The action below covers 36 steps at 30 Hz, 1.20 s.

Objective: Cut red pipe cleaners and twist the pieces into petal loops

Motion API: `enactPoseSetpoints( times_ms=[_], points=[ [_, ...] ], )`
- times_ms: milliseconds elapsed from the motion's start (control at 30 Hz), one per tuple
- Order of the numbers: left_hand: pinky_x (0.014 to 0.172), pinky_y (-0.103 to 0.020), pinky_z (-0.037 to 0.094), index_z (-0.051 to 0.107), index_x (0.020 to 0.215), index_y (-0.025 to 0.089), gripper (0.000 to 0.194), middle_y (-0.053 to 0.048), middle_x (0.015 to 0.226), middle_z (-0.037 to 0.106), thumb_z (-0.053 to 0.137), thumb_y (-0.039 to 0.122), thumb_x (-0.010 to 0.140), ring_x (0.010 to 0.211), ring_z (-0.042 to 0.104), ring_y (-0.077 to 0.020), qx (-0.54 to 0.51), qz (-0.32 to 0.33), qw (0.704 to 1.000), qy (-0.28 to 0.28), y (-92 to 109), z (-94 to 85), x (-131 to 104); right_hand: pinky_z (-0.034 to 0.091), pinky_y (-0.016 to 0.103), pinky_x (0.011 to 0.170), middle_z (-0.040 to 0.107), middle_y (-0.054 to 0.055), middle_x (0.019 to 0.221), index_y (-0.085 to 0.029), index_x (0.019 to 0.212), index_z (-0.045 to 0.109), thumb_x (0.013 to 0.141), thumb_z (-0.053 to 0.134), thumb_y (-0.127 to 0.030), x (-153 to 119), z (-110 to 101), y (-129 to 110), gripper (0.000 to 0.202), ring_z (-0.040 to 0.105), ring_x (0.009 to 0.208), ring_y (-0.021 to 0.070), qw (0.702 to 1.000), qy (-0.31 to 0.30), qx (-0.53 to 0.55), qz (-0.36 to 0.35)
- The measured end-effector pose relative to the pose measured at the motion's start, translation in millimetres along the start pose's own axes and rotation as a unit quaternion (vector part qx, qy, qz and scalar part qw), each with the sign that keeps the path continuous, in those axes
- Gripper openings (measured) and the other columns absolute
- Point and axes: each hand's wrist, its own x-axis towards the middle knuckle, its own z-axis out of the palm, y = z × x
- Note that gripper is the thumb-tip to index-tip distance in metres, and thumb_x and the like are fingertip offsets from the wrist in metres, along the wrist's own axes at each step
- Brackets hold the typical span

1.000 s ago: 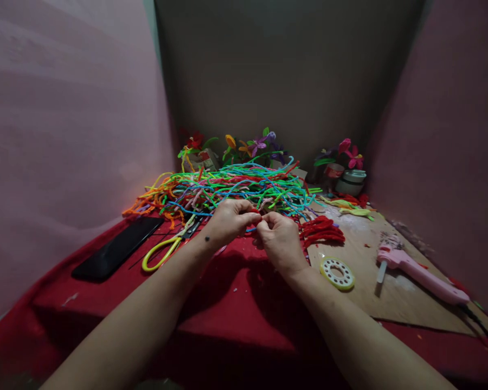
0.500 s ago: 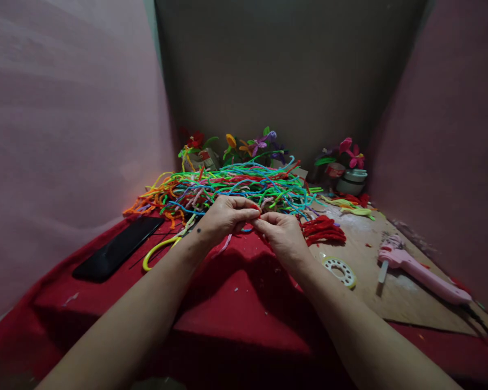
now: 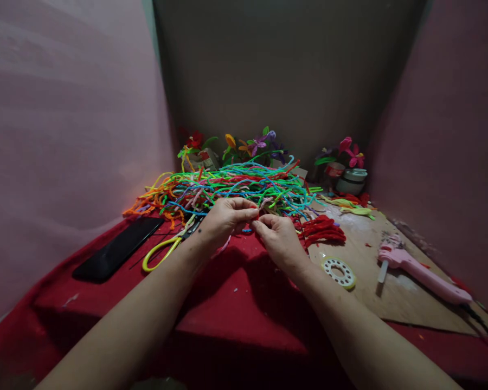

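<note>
Both hands meet over the red cloth, fingertips close together. My left hand (image 3: pixel 226 215) is closed in a pinch on a red pipe cleaner (image 3: pixel 254 207), mostly hidden by the fingers. My right hand (image 3: pixel 277 233) pinches the same red piece just below and to the right. Behind the hands lies a tangled heap of coloured pipe cleaners (image 3: pixel 248 181). A bundle of red pipe cleaners (image 3: pixel 323 231) rests just right of my right hand. Scissors with yellow handles (image 3: pixel 161 254) lie beside my left wrist, their blades partly covered.
A black phone (image 3: pixel 117 249) lies at the left. On the board (image 3: pixel 374 298) at the right are a pink glue gun (image 3: pixel 423 271) with its cord and a white perforated ring (image 3: pixel 339 272). Pipe-cleaner flowers (image 3: pixel 258 143) and a lidded jar (image 3: pixel 352 181) stand along the back.
My right hand has shifted slightly left and down, and my left hand a little right. Less of the red piece shows between the fingertips now.
</note>
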Motion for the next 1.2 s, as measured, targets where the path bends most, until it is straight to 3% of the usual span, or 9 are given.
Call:
enactPoseSetpoints(
  times_ms=[200,367,567,700,933,1100,1200],
  points=[
    [0.039,-0.018,0.030,0.056,0.064,0.012,0.022,0.004,0.047,0.049,0.071,0.028,0.059,0.038,0.040,-0.0044,0.002,0.017,1.000,0.017,-1,1.5,0,0.019,0.024,0.043,0.034,-0.006,0.044,-0.017,0.050,0.046,0.071,0.055,-0.038,0,2,-1,0.031,0.026,0.043,0.0067,0.994,-0.029,0.094,0.048],
    [0.036,-0.018,0.023,0.052,0.057,0.013,0.022,0.006,0.042,0.040,0.069,0.026,0.062,0.034,0.031,-0.0027,-0.025,0.014,0.999,0.034,-5,5.9,0,0.018,0.023,0.043,0.035,-0.006,0.042,-0.017,0.048,0.045,0.068,0.058,-0.033,-1,4,3,0.029,0.026,0.042,0.0060,0.988,-0.019,0.134,0.068],
    [0.040,-0.018,0.027,0.058,0.073,0.013,0.021,0.003,0.054,0.050,0.069,0.028,0.063,0.039,0.037,-0.0028,-0.075,-0.050,0.991,-0.094,1,-6.1,0,0.021,0.022,0.042,0.037,-0.006,0.040,-0.017,0.046,0.045,0.065,0.060,-0.029,-3,-1,-7,0.027,0.029,0.040,0.0056,0.965,-0.058,0.237,0.094],
    [0.038,-0.018,0.023,0.057,0.070,0.013,0.022,0.004,0.046,0.046,0.066,0.033,0.067,0.035,0.033,-0.0030,-0.019,-0.016,0.994,-0.107,3,-10.2,-1,0.024,0.022,0.043,0.041,-0.005,0.043,-0.016,0.047,0.047,0.065,0.060,-0.028,-2,-3,-7,0.025,0.033,0.041,0.0060,0.957,-0.082,0.266,0.082],
    [0.038,-0.018,0.024,0.055,0.062,0.014,0.019,0.005,0.042,0.044,0.060,0.031,0.070,0.036,0.034,-0.0044,0.141,0.043,0.988,-0.045,12,-2.4,-6,0.026,0.023,0.046,0.040,-0.005,0.042,-0.016,0.046,0.047,0.067,0.059,-0.032,-4,-2,-6,0.029,0.033,0.042,0.0061,0.969,-0.076,0.223,0.076],
    [0.051,-0.020,0.036,0.062,0.061,0.014,0.015,0.001,0.054,0.056,0.058,0.025,0.069,0.052,0.048,-0.0085,0.328,0.165,0.928,0.062,11,5.4,-9,0.024,0.023,0.045,0.040,-0.005,0.040,-0.015,0.046,0.048,0.069,0.056,-0.029,-2,1,-1,0.028,0.031,0.041,0.0060,0.975,-0.056,0.208,0.062],
    [0.054,-0.021,0.036,0.062,0.059,0.014,0.016,0.001,0.055,0.057,0.058,0.025,0.069,0.054,0.049,-0.0088,0.337,0.189,0.914,0.126,8,10.5,-10,0.020,0.023,0.043,0.039,-0.006,0.041,-0.016,0.047,0.047,0.067,0.059,-0.031,0,2,3,0.027,0.028,0.040,0.0054,0.975,-0.045,0.208,0.059]
  ],
)
